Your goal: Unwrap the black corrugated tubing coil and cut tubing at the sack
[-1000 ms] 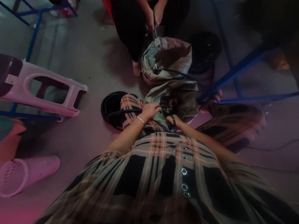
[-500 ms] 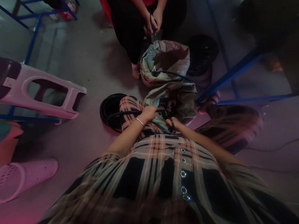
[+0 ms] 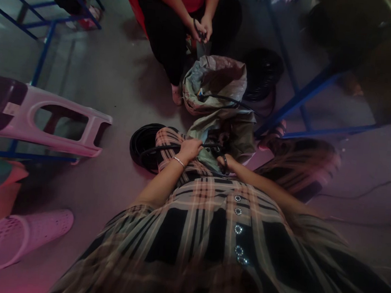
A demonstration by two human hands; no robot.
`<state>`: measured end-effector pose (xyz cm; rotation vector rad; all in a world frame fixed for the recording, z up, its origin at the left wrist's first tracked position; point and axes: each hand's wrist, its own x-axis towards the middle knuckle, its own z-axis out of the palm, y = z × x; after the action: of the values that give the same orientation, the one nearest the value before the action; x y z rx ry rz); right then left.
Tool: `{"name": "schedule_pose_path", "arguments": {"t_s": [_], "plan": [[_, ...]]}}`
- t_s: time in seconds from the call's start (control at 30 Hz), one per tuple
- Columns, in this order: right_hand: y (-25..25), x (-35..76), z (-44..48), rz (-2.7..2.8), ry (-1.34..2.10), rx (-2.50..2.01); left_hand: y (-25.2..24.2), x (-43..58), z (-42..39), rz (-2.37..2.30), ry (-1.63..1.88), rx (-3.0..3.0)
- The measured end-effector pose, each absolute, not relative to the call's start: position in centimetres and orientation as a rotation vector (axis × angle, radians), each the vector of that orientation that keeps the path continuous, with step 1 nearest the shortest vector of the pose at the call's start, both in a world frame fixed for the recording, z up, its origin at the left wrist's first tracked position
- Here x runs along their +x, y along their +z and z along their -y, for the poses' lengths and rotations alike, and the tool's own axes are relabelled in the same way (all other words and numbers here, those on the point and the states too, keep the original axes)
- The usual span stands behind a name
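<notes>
My left hand [image 3: 190, 149] is closed around a black cable [image 3: 163, 148], whose free end sticks out toward the right. The cable runs back over my thigh to a black coil [image 3: 140, 142] on the floor at the left. My right hand [image 3: 228, 161] is closed on black-handled scissors [image 3: 225, 166]. Their blades are dark and hard to make out beside the cable end. Both hands are over my lap, just in front of an open woven sack [image 3: 247, 132]; its dim contents cannot be made out.
Opposite me sits a person, whose hands [image 3: 204, 29] hold a dark-handled tool over a second sack [image 3: 188, 91]. A black coil [image 3: 264, 73] lies beside it. Blue metal frames [image 3: 297, 98], a plastic stool [image 3: 98, 132] lying on its side and a tipped pink basket [image 3: 49, 225] stand around.
My left hand has slid slightly left along the cable, so more of its end shows between my hands. My right hand stays nearly still with the scissors.
</notes>
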<state>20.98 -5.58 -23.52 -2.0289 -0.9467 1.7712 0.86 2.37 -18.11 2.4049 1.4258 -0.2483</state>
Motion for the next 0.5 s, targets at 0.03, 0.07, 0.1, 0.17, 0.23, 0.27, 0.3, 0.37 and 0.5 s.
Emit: {"name": "schedule_pose_path", "arguments": {"t_s": [0.03, 0.07, 0.1, 0.17, 0.23, 0.27, 0.3, 0.37, 0.5], "plan": [[-23.2, 20.9, 5.6, 0.936, 1.777, -2.054, -18.1, 1.0, -2.3, -1.432, -0.257, 2.404], [-22.8, 20.9, 5.7, 0.928, 1.791, -2.055, -18.1, 1.1, -2.3, -1.438, -0.268, 2.405], [-22.5, 20.8, 5.7, 0.915, 1.802, -2.048, -18.1, 1.2, -2.3, -1.442, -0.277, 2.408], [-21.8, 20.6, 5.8, 0.868, 1.814, -2.032, -18.1, 1.2, -2.2, -1.445, -0.29, 2.42], [-21.5, 20.4, 5.9, 0.804, 1.811, -2.033, -18.4, 1.2, -2.3, -1.44, -0.3, 2.433], [-21.4, 20.3, 5.9, 0.778, 1.803, -2.042, -18.5, 1.3, -2.3, -1.435, -0.305, 2.438], [-21.4, 20.3, 5.9, 0.762, 1.797, -2.051, -18.7, 1.3, -2.4, -1.434, -0.308, 2.442], [-21.5, 20.3, 5.9, 0.757, 1.787, -2.063, -19.0, 1.3, -2.4, -1.439, -0.311, 2.448], [-21.6, 20.5, 5.8, 0.833, 1.721, -2.103, -19.4, 1.5, -2.5, -1.462, -0.302, 2.458]]}}
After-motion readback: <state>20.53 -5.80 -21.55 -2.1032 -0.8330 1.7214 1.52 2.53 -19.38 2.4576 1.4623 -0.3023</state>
